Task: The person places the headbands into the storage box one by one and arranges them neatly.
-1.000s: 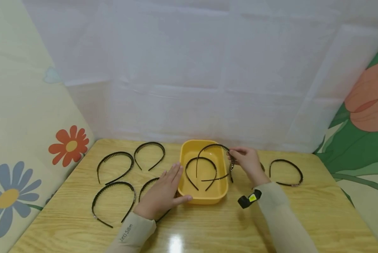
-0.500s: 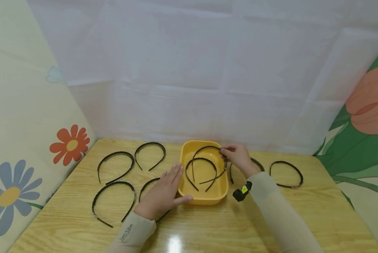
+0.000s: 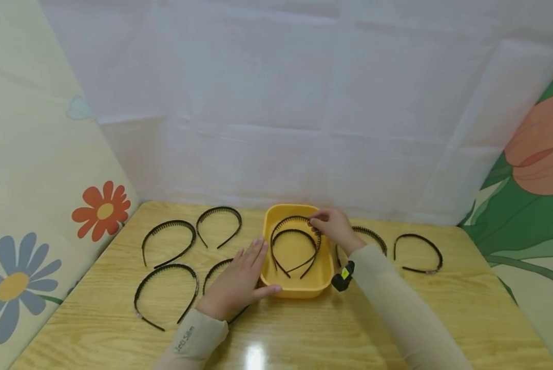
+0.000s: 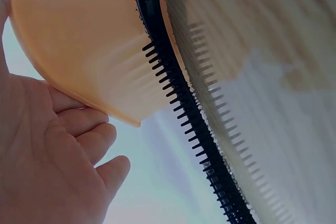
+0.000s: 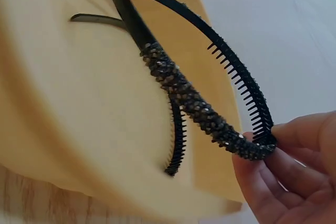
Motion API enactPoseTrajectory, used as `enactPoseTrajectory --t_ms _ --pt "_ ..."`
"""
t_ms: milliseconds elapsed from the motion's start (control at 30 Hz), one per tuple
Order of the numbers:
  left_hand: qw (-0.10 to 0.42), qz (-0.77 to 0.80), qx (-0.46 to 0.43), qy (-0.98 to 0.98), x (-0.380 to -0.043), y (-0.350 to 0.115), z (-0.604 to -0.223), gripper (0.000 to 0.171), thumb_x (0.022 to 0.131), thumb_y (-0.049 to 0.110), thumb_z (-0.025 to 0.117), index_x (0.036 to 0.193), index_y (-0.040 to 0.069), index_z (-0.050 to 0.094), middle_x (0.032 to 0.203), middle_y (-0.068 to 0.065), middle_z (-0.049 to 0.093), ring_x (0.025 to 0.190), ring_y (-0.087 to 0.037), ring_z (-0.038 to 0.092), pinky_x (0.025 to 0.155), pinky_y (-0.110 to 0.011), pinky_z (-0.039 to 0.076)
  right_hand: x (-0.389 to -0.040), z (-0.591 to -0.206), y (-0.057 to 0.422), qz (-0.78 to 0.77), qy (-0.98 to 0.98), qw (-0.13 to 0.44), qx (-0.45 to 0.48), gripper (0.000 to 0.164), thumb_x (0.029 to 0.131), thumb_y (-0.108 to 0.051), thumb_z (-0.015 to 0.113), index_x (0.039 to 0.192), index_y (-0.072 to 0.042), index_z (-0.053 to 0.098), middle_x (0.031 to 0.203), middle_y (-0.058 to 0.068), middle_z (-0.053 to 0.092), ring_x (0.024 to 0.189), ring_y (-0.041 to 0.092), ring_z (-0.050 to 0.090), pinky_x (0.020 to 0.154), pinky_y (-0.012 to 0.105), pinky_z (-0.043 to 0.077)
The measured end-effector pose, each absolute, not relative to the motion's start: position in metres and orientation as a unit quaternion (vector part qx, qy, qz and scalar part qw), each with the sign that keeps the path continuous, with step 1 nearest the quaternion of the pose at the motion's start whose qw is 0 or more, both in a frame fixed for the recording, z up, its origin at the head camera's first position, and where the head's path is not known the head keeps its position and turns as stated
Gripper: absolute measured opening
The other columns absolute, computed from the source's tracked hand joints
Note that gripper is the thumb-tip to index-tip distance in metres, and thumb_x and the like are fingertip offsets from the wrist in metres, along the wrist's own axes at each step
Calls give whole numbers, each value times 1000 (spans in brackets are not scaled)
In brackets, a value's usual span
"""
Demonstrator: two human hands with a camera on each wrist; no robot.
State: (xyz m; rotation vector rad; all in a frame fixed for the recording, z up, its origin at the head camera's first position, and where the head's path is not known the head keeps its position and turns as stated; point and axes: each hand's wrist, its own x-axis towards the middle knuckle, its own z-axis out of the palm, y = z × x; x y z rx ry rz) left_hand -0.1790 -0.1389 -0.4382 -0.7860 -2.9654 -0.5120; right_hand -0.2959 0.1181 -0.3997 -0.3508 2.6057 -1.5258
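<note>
A black toothed headband studded with dark beads is pinched at its top between the thumb and fingers of my right hand. It hangs tilted over the yellow plastic tray, overlapping a second black headband inside. With fingers extended, my left hand rests against the tray's left side, its thumb at the front rim. Partly beneath that hand lies another headband on the table. The left wrist view shows the left fingers touching the tray's edge, with a toothed headband close by.
Several more headbands lie on the wooden table: a back-left one, a far-left one, a front-left one. Right of the tray are two, a nearer headband and a farther headband. A white cloth hangs behind.
My right hand has moved left with the pinched headband, bringing it from the tray's right edge to over the headband inside. The left hand has stayed at the tray.
</note>
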Motion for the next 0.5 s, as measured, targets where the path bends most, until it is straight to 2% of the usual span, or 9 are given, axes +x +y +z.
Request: enactPoseTrajectory --t_ms 133,367,500 --pt "12 -166 -254 -953 -180 -139 -439 108 92 75 47 160 -2 13 167 -21 11 155 -33 10 125 -52 15 -295 -401 112 -467 872 57 -133 20 101 -5 62 115 6 70 106 21 71 95 36 70 78 38 62" --pt "12 -169 -253 -953 -181 -139 -438 105 94 69 54 159 -4 16 167 -21 11 155 -33 10 125 -53 15 -297 -405 109 -397 900 37 -174 18 100 -8 64 113 2 73 102 14 73 91 28 70 76 37 60" --pt "14 -171 -251 -953 -180 -139 -438 103 94 67 55 159 -4 18 167 -21 13 155 -33 10 125 -53 14 -297 -407 109 -379 905 31 -190 17 100 -6 64 112 2 73 104 15 73 94 29 69 78 38 61"
